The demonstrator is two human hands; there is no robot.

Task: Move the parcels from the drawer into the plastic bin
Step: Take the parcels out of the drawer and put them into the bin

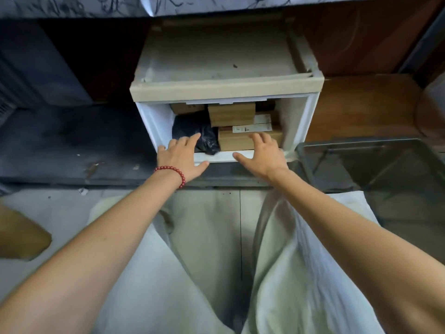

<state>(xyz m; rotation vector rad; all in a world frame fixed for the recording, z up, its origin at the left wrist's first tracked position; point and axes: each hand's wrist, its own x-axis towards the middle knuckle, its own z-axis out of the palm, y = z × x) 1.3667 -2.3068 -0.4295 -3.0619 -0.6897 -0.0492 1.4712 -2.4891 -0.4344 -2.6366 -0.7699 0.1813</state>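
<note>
Parcels sit packed in a white plastic drawer (pixel 226 157), pulled open from a low drawer unit (pixel 216 61) at the centre of the head view. Several brown cardboard boxes (pixel 231 114) are stacked toward the back and right. The nearest box (pixel 240 142) carries a white label. A crumpled black bag (pixel 204 138) fills the front left corner. All of them lie inside the drawer, and none is in hand.

Two bare arms reach forward from the bottom of the picture. The left hand (pixel 179 157), with a red bead bracelet (pixel 172 172) at the wrist, lies over the drawer's front rim. Its fingers (pixel 192 139) are spread wide and straight toward the black bag. The right hand (pixel 263 153) is also over the rim, with fingers (pixel 258 139) wide apart above the nearest box. Neither hand holds anything, and it is unclear whether the fingertips touch the parcels. The spread on both sides suggests a two-handed lift of the front parcels.

The plastic bin (pixel 356 147), dark and see-through, stands just right of the drawer. Its open top is near enough for a short carry. Pale green trousers (pixel 289 261) show below.
</note>
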